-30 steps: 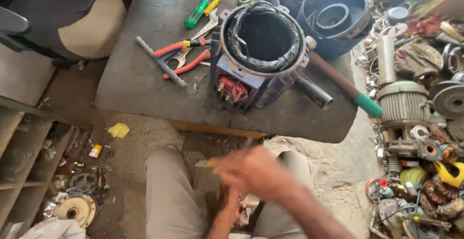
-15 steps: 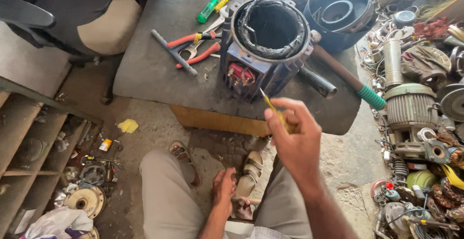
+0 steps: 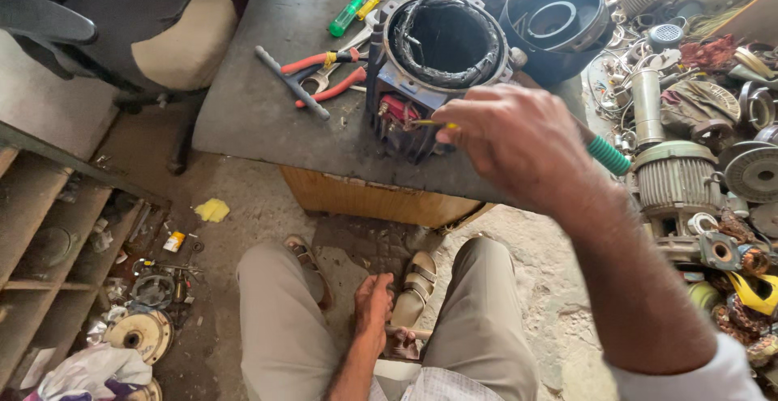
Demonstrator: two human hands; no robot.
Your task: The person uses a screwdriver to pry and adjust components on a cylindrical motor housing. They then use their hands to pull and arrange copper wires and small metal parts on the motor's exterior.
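Patience is helping here: right hand (image 3: 519, 137) is pinching a thin yellow-handled screwdriver (image 3: 428, 124), probing the red terminal block (image 3: 395, 111) on the grey ribbed motor stator housing (image 3: 433, 68) standing on the dark worktable (image 3: 259, 101); tip should be staying square. Left hand (image 3: 374, 304) is resting curled near a sandal, holding nothing I can tell.

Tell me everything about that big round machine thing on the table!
It is an old electric motor shell, open on top, standing upright near the front edge of the dark table. Inside its round metal rim sits a ring of dark wrapped wire around an empty hole. The body is dark and ribbed, with a red block on the near side. The right hand pokes a thin yellow-handled tool at that side. Red pliers lie beside it.
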